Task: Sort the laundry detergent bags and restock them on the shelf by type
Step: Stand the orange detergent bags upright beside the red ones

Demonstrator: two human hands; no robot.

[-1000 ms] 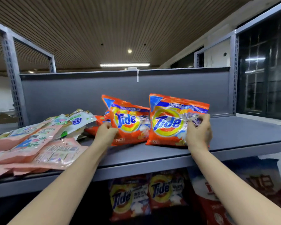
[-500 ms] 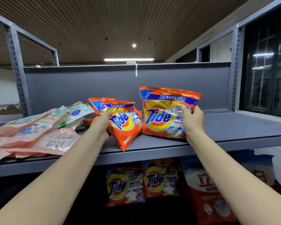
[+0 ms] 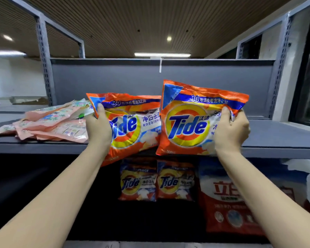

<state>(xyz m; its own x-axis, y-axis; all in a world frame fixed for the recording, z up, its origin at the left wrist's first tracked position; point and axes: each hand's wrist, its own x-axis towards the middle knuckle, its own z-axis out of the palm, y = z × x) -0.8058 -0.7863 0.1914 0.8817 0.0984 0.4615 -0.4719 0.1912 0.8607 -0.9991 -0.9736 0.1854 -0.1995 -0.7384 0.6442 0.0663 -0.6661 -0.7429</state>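
I hold two orange Tide detergent bags upright in front of the grey shelf [image 3: 279,138]. My left hand [image 3: 98,129] grips the left Tide bag [image 3: 132,127] by its left edge; its bottom hangs past the shelf's front lip. My right hand [image 3: 231,129] grips the right Tide bag [image 3: 188,122] by its right side, its lower edge level with the shelf's front lip. A pile of pink and pale flowered bags [image 3: 52,122] lies flat on the shelf's left part.
On the lower shelf stand two more Tide bags [image 3: 138,183] [image 3: 175,181] and a large red and white detergent bag [image 3: 229,199] to their right. A grey back panel [image 3: 115,81] closes the shelf behind; perforated uprights [image 3: 43,59] stand at the sides.
Both hands have drawn their Tide bags toward me, off the shelf's middle to its front edge. The left bag has turned from tilted to upright.
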